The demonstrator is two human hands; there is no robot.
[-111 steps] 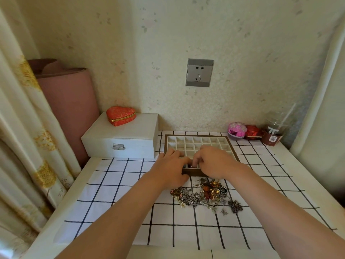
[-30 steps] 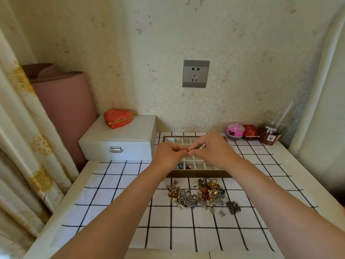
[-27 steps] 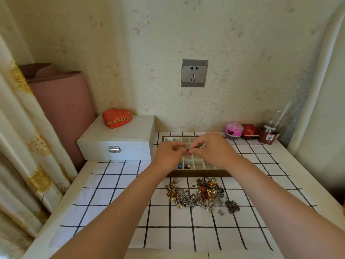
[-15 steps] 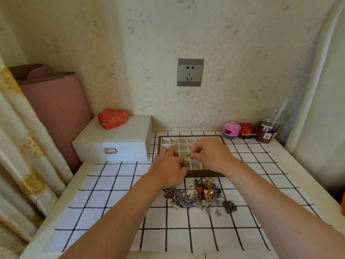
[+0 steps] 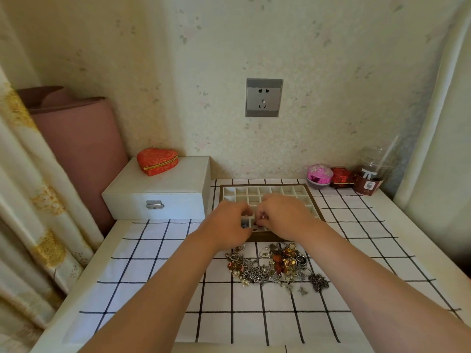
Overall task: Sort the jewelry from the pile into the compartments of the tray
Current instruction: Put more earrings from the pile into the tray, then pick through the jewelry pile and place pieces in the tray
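Hovering low over the tray, both hands are crowding its 7 o'clock corner. The left hand and right hand are nearly touching at the fingertips. The left fingers are curling under. The right fingers are bunching and pointing down into a near-row compartment. I cannot tell whether either hand is pinching a piece or has let one go, as anything there is too small to see. A blue piece and a red piece are lying in cells just beneath those fingertips.

The pile is sitting on the worktop just outside the tray's near rim, its long axis running 9 to 3. From the right hand it is lying at 6 o'clock; from the left, nearer 4. Its left end is reaching almost under the left wrist, but the bulk is lying straight back from the right hand. I'd judge that hand better placed for the next pick.
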